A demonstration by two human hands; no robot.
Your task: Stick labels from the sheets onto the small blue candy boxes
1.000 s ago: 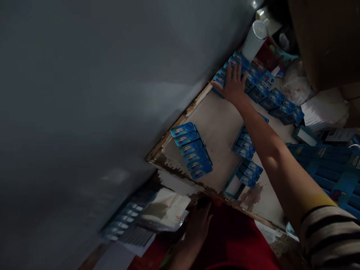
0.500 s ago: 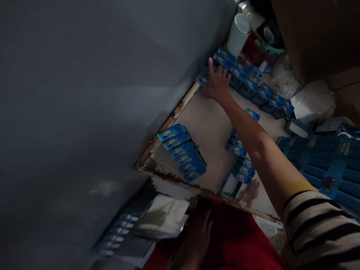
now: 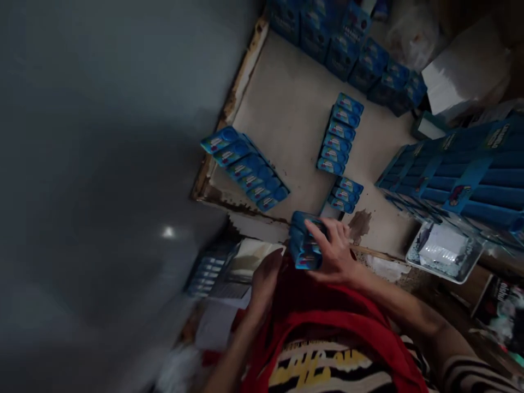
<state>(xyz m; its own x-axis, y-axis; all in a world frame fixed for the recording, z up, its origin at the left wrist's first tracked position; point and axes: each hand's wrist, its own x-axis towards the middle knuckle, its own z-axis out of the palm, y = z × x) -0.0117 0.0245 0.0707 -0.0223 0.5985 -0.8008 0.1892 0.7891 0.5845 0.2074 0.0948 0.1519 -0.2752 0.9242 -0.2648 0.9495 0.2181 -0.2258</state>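
My right hand point(image 3: 338, 248) grips a small stack of blue boxes point(image 3: 301, 240) just above the table's front edge, thumb and fingers wrapped round it. My left hand point(image 3: 265, 275) is to the left of that stack, over the red apron point(image 3: 286, 305) and beside a pale packet point(image 3: 251, 259). Its fingers are dim and partly hidden. On the table point(image 3: 295, 109) a slanted row of flat blue boxes point(image 3: 249, 172) lies at the left. Another row of blue boxes point(image 3: 338, 136) is near the middle, with a shorter group point(image 3: 346, 194) in front of it.
Blue boxes point(image 3: 344, 54) stand along the back, near a clear plastic bag point(image 3: 413, 33). Large blue bundles point(image 3: 462, 169) rise at the right, above a tray point(image 3: 442, 254) holding a white pack. A grey wall point(image 3: 102, 164) borders the left side.
My right hand has come back from the far boxes toward my body and now holds a blue stack. My left hand has moved up slightly. The view has shifted downward.
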